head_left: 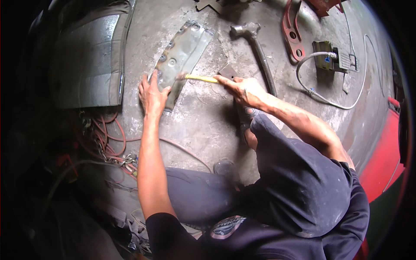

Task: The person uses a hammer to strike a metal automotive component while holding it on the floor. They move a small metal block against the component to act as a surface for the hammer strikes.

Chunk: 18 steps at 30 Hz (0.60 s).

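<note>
My left hand (152,96) lies with fingers spread at the lower left edge of a bare sheet-metal panel (184,54), steadying or touching it. The panel lies aslant on the floor, with round dimples and dark burn marks along its left side. My right hand (248,90) is closed around a thin yellow-handled tool (201,78). The tool's brownish head is over the panel's lower right part; it is blurred, so I cannot tell its kind or whether it touches. Beyond my right hand lies a long-handled hammer (260,54), and a small dark metal plate (228,71) is beside my fingers.
A padded grey mat or cover (93,60) lies at the left, with reddish hoses (104,134) and a chain (125,161) below it. To the right are a red metal bracket (293,41), a foot pedal (346,60) with a grey cable, and a red cabinet (383,151).
</note>
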### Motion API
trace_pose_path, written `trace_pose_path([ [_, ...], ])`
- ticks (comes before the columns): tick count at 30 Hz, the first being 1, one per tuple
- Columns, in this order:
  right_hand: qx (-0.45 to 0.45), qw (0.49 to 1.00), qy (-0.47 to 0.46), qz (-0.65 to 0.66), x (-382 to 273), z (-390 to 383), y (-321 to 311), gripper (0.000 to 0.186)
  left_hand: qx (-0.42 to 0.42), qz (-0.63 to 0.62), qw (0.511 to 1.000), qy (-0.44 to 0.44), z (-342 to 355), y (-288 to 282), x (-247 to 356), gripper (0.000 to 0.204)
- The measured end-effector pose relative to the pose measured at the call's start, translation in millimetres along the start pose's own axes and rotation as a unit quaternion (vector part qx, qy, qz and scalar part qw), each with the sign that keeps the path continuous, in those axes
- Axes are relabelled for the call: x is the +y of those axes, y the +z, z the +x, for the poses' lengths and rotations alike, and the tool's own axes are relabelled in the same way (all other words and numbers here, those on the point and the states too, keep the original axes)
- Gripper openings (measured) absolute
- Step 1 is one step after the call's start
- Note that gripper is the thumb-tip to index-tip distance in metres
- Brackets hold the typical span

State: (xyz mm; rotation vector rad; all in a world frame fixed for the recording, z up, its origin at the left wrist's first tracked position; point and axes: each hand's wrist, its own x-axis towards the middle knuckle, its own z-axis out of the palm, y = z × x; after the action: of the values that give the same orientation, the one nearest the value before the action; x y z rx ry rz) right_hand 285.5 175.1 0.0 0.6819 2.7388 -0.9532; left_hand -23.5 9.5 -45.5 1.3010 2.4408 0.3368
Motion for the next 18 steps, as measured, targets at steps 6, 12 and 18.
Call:
trace_pose_path([
  [6,0.168,0.985,0.032,0.015,40.6,7.5,-4.9,0.057,-0.009,0.053,0.999,0.006,-5.3,11.0,13.2,0.070],
  [12,0.191,0.979,0.065,0.016,47.8,15.5,-23.2,0.065,-0.019,0.073,0.997,-0.008,-6.7,9.6,16.6,0.068],
  [18,0.128,0.986,0.099,-0.025,59.8,19.8,-24.2,0.061,-0.025,0.104,0.994,0.038,-0.7,7.7,32.9,0.065],
])
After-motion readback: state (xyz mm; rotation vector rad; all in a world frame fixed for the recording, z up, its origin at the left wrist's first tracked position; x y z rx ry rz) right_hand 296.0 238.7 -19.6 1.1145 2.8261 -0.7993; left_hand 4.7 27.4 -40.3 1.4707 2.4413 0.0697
